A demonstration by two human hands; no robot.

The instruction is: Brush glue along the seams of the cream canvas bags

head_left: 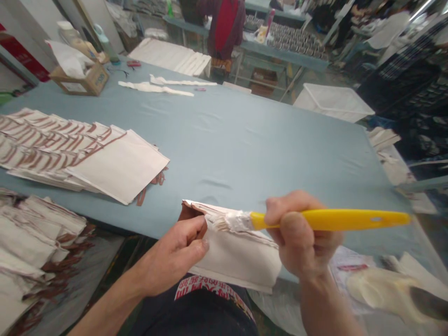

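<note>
My left hand (178, 254) pinches the brown-lined corner of a white cloth bag (238, 256) that hangs over the near edge of the blue-grey table (245, 140). My right hand (303, 233) grips a yellow-handled brush (332, 219). Its white, glue-coated bristles rest on the bag's upper edge, just right of my left fingers. Both hands are closed around what they hold.
Fanned rows of finished white bags with brown straps (70, 149) lie at the left. More bags are piled (31, 242) below the table edge. A cardboard box (82, 79) and white strips (157, 86) sit at the far side. A person in red (226, 28) works beyond. A white bin (332, 102) stands right.
</note>
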